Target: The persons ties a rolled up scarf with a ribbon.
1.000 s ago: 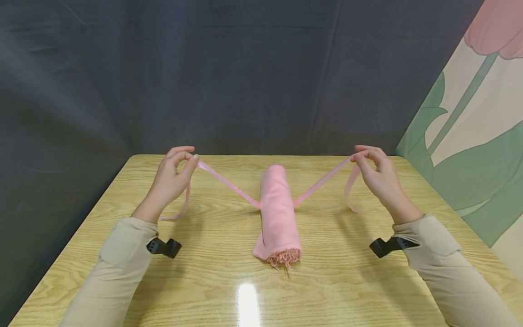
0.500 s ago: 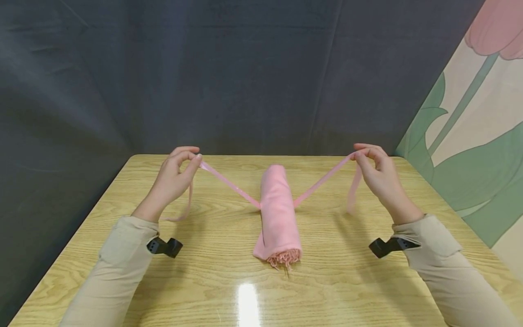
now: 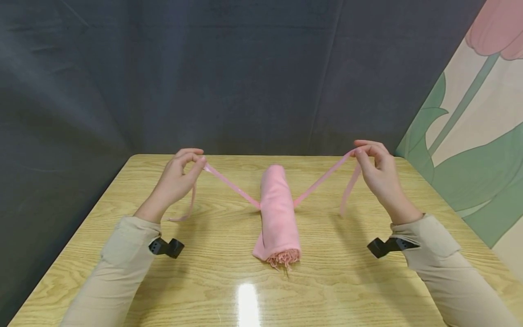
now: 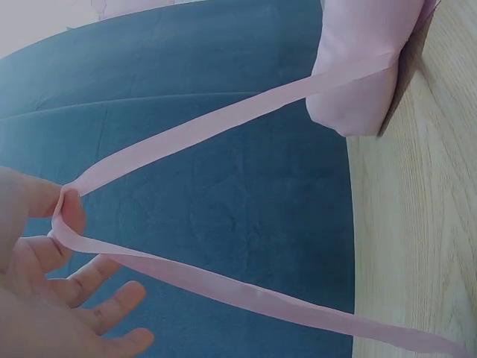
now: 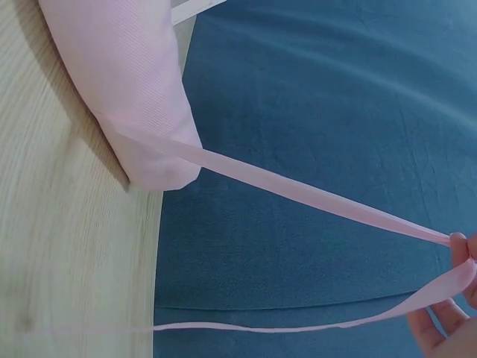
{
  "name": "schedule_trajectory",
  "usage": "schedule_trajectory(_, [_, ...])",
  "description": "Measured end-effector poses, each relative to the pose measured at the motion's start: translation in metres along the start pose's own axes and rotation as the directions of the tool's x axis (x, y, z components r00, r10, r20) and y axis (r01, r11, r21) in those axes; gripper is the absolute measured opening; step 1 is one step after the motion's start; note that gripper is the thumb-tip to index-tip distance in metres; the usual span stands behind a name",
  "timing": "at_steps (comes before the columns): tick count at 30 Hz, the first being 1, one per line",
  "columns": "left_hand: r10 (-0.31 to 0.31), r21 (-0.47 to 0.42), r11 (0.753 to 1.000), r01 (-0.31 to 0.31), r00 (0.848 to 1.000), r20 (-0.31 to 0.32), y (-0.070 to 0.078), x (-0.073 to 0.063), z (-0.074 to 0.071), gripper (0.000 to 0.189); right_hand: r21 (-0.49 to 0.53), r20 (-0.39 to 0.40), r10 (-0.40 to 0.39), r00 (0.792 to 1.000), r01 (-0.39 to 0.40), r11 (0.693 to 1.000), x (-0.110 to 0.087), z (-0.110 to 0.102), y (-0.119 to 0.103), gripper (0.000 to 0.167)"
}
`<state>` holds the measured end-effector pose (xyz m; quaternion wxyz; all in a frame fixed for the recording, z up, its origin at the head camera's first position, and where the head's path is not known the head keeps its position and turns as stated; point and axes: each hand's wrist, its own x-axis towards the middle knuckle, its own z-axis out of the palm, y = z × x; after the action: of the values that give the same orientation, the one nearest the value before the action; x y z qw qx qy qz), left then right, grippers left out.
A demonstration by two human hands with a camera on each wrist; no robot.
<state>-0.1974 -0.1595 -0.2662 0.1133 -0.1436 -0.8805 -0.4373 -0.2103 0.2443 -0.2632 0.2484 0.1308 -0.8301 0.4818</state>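
Note:
A rolled pink scarf (image 3: 279, 209) with a fringed near end lies lengthwise on the table. From under its middle a pink ribbon (image 3: 233, 185) comes out on both sides and slants upward. My left hand (image 3: 176, 178) pinches one side of the ribbon between thumb and index finger, above the table left of the scarf. On the other side my right hand (image 3: 380, 175) pinches the ribbon the same way, slightly higher. A loose tail hangs below each hand; the left one reaches down to the tabletop. In the left wrist view the ribbon (image 4: 201, 128) loops over the fingertips.
The wooden table (image 3: 204, 281) has a bright light reflection near its front. A dark curtain (image 3: 245, 77) hangs behind it and on the left. At right stands a wall panel (image 3: 478, 136) painted with a tulip.
My left hand has moved slightly to the right, and my right hand has risen a little. The right ribbon tail has swung leftward. The scarf has stayed put.

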Motion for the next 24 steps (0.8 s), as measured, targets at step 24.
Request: schedule_trajectory(24, [0.034,-0.014,0.999,-0.033,0.999,0.043,0.010,0.007,0.007,0.037,0.068,0.002,-0.014,1.000,0.014,0.998,0.000,0.006,-0.017,0.028])
